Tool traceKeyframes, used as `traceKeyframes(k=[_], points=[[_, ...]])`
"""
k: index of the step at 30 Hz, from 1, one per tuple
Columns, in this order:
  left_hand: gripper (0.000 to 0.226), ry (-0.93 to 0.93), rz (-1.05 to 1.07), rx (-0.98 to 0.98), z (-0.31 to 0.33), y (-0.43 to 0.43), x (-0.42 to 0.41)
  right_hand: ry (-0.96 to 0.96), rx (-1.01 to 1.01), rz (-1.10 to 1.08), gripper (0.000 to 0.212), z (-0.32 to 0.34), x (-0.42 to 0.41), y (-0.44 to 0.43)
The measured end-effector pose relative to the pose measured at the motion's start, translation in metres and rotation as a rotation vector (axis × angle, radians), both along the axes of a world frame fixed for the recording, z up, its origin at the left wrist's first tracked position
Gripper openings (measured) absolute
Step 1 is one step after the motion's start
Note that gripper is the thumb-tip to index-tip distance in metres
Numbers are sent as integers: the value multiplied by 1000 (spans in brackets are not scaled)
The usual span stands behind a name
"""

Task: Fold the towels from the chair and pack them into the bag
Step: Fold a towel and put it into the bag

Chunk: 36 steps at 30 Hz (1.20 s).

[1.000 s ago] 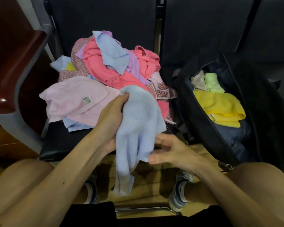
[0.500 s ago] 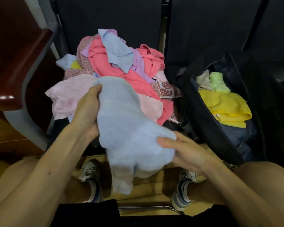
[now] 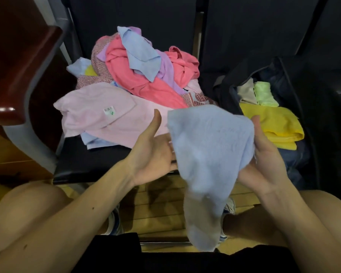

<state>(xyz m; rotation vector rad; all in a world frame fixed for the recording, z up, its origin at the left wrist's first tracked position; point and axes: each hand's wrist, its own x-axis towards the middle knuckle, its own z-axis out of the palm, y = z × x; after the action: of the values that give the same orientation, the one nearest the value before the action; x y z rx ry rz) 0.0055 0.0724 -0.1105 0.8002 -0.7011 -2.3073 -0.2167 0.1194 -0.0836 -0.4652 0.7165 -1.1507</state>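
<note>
Left hand (image 3: 152, 152) is palm-up, thumb out, fingers flat under the light blue towel (image 3: 209, 146). Right hand (image 3: 264, 154) grips its right edge, rest hangs btwn the knees, w/ the towel pile (image 3: 146, 85) on the chair (image 3: 91, 162) & the open bag (image 3: 319, 107) just behind.

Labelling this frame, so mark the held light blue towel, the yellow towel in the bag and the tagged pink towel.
light blue towel (image 3: 209, 146): head view, middle of its upper part.
yellow towel (image 3: 274, 125): head view, its top face.
pink towel (image 3: 87, 109): head view, left of its tag.
</note>
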Motion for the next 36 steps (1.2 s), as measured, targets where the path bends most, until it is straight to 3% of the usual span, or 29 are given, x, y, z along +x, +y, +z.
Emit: traceKeyframes(k=[2, 4, 8, 11, 13, 14, 16, 19, 22, 24, 27, 31, 33, 36], points=[[100, -16, -136, -25, -3, 6, -7, 53, 32, -99, 56, 5, -5, -1], [100, -77, -268, -109, -6, 14, -11, -54, 71, -106, 49, 6, -8, -5], [53, -231, -488, -282, 1, 26, -12, 177, 171, -259, 39, -2, -15, -12], [32, -253, -652, -393, 14, 34, -10, 472, 289, -132, 36, -23, -4, -10], [18, -118, -674, -363, 26, 38, -7, 718, 284, 114, 28, -31, 10, 1], [20, -56, -613, -328, 34, 38, -7, 749, 270, 227, 20, -33, 18, 8], [19, -71, -328, -239, 41, 35, -6, 642, 257, 332, 24, -34, 29, 17], [13, -184, 46, -89, 40, 22, 1, 314, 214, 361, 40, -36, 37, 19], [21, -236, 156, -12, 39, 9, 10, 70, 191, 457, 88, -29, 39, 18], [20, -261, 170, 24, 36, 3, 15, 10, 159, 445, 82, -26, 38, 19], [22, -268, 162, 52, 28, 0, 19, 94, 79, 311, 64, -21, 34, 22], [48, -131, 7, 29, 24, 11, 10, 72, -5, 150, 49, -1, 29, 26], [59, -58, -120, -36, 20, 17, 8, 26, -7, 53, 28, 9, 28, 24], [53, -161, -142, -188, 16, 19, 4, 78, 43, -48, 28, 15, 17, 16]])
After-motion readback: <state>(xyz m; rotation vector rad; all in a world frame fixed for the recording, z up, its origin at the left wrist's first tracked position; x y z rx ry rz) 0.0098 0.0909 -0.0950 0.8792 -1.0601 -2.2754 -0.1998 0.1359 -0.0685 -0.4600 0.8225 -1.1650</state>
